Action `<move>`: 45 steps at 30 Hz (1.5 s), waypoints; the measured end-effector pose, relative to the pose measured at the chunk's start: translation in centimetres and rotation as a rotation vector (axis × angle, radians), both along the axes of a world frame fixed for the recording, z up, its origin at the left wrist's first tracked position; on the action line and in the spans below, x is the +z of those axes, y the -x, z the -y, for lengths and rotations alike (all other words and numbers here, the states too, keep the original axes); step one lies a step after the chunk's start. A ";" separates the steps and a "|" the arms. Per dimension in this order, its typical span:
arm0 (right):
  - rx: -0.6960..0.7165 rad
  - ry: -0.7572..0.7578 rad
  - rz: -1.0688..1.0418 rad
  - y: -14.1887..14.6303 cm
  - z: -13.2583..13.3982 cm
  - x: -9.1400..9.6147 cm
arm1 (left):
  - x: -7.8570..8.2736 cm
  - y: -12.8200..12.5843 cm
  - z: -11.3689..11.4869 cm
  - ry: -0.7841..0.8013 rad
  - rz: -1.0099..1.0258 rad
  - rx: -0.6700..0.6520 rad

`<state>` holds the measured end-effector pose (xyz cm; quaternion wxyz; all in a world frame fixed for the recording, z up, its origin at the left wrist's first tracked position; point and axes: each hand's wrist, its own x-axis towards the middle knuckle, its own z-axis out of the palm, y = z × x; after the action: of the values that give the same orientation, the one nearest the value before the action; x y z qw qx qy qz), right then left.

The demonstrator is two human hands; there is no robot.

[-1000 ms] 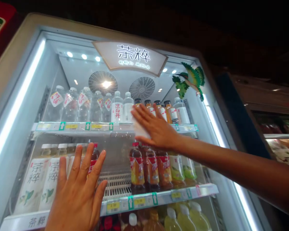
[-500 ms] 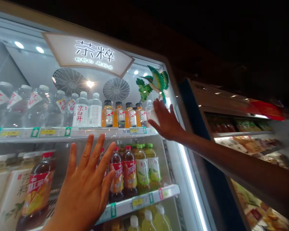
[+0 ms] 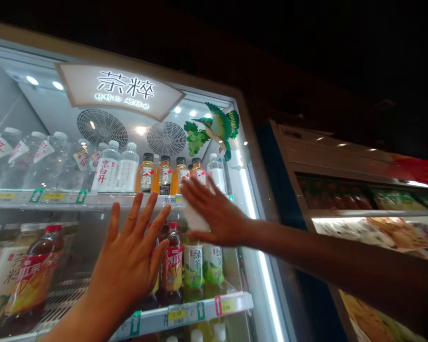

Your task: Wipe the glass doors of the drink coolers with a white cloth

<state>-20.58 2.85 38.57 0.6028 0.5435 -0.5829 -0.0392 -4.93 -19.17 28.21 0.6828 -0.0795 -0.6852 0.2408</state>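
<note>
Glass door (image 3: 242, 142) of a lit drinks cooler, dark room around it, ceiling black. Right of the door: a second open chiller (image 3: 360, 209) with packaged food, blurred.

Door surface is flat, glossy, with reflections. Bird-and-grapes sticker (image 3: 214, 130) sits on the door's upper right; a curved sign (image 3: 123, 90) with white characters is at the door's top. Two round fan grilles (image 3: 135, 133) behind the glass.

Left hand (image 3: 130, 266): flat on the door, lower centre, fingers spread and straight, holding nothing. Right hand (image 3: 214, 211): also against the door, just right of and above the left hand, fingers extended, palm pressing a white cloth (image 3: 194, 219) onto the glass. The cloth looks soft and folded; only its lower-left edge shows under the palm, the rest is hidden.

Behind the door, top shelf: clear water bottles (image 3: 107, 168), then orange drink bottles (image 3: 164, 173) with black caps. Middle shelf: dark tea bottles with red labels (image 3: 173, 266) and green-label bottles (image 3: 203, 263), partly covered by both hands. Far left cartons cut off by the frame edge. Shelf price tags (image 3: 176, 313) unreadable. Bottom shelf: only caps visible.
</note>
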 end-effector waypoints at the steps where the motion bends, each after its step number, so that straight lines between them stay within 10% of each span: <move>1: 0.021 -0.092 -0.062 -0.4 0.6 -0.1 | 0.1 -0.2 0.2 -0.004 -0.003 0.011; 7: -0.023 0.281 0.109 -1.1 2.7 4.9 | 0.4 -2.4 3.1 -0.040 -0.041 0.130; 13: 0.103 -0.113 -0.062 -4.3 7.2 4.3 | 0.8 -4.9 6.4 -0.058 -0.056 0.222; 18: 0.053 0.307 0.174 -5.8 10.3 8.5 | 1.0 -7.1 9.3 -0.063 -0.076 0.231; 24: 0.134 -0.111 -0.112 -9.2 15.6 6.1 | 0.6 -9.9 13.9 -0.084 -0.067 0.250; 29: 0.088 0.362 0.151 -9.7 17.2 11.3 | 0.0 -12.8 17.4 -0.119 -0.052 0.298; 35: 0.089 -0.064 -0.089 -13.5 22.1 9.1 | -1.4 -15.7 21.4 -0.096 -0.051 0.356; 40: 0.066 0.259 0.087 -15.3 25.1 12.0 | -2.1 -17.0 23.9 -0.108 -0.046 0.356; 45: 0.175 -0.098 -0.141 -18.5 30.1 8.6 | -2.6 -17.4 25.6 -0.057 -0.021 0.334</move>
<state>-2.09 -27.25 47.16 0.6160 0.6169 -0.4870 -0.0530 12.45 -44.75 25.65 0.6422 0.0575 -0.6883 0.3323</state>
